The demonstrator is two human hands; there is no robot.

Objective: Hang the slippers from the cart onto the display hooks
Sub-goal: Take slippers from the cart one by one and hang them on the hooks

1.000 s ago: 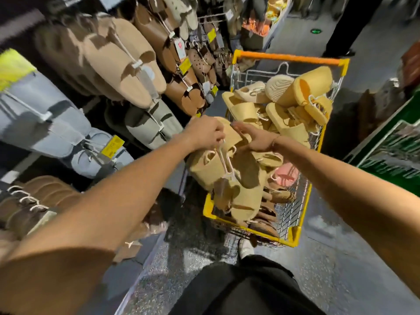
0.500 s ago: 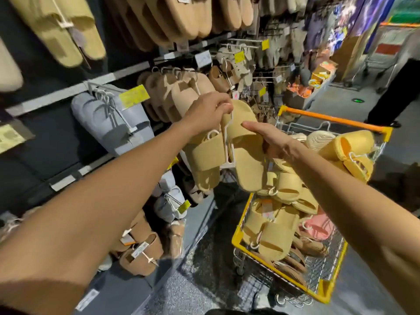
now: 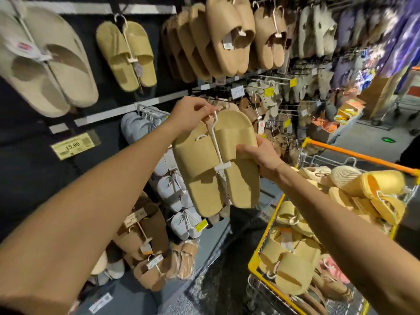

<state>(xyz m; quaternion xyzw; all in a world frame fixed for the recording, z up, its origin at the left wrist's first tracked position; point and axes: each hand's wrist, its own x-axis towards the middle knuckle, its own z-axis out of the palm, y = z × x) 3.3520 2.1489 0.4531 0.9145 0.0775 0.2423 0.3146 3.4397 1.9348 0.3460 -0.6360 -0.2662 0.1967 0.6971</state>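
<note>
Slippers (image 3: pixel 218 164) raised higher; foam-like, smooth, rounded soles.

A yellow price tag (image 3: pixel 72 144) marked 15.90 is stuck on the dark wall panel (image 3: pixel 27 178) at the left. Small yellow labels (image 3: pixel 268 91) are clipped along the racks further down the aisle. An orange box (image 3: pixel 322 129) of goods is set on the grey floor (image 3: pixel 368 133), and a green dot (image 3: pixel 386 140) is marked on that floor beyond it.
</note>
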